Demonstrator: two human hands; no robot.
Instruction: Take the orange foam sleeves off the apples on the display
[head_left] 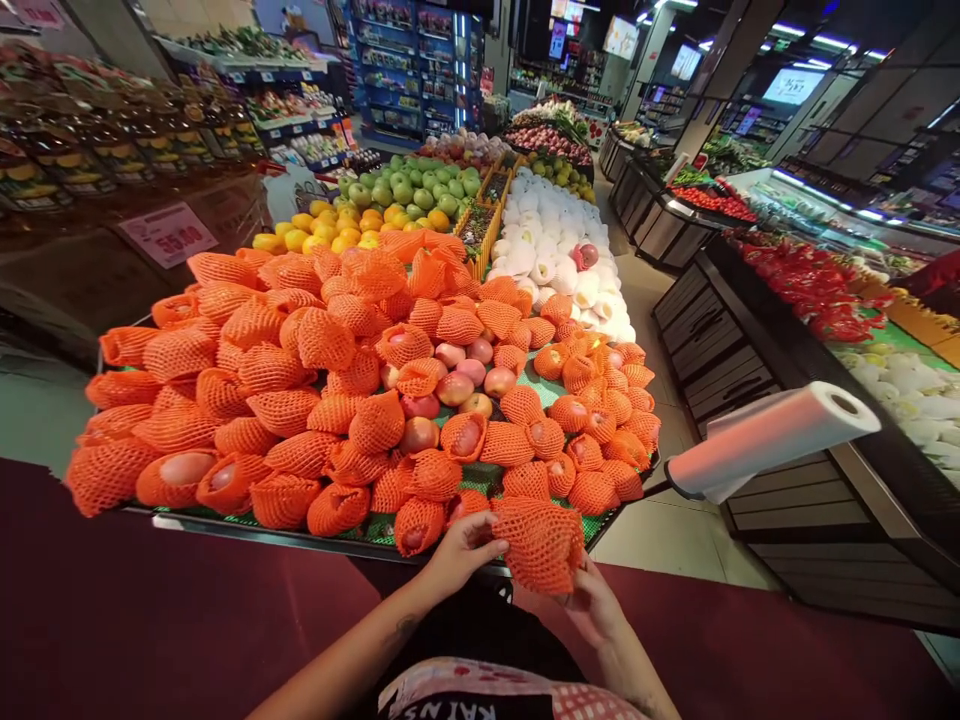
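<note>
Both my hands hold one orange foam net sleeve (540, 545) just in front of the near edge of a produce stand (247, 530). My left hand (457, 555) pinches its left end with closed fingers. My right hand (592, 605) cups it from below on the right, fingers curled round it. Whether fruit is inside the sleeve is hidden. The stand is piled with many more orange net sleeves (300, 360), some with reddish fruit showing. A few bare peaches (465, 380) lie in the middle of the pile.
A roll of clear plastic bags (772, 435) sticks out at the stand's right corner. Behind lie yellow fruit (337, 230), green apples (405, 185) and white-netted fruit (555, 250). An aisle (652, 300) runs on the right beside dark vegetable counters (750, 360).
</note>
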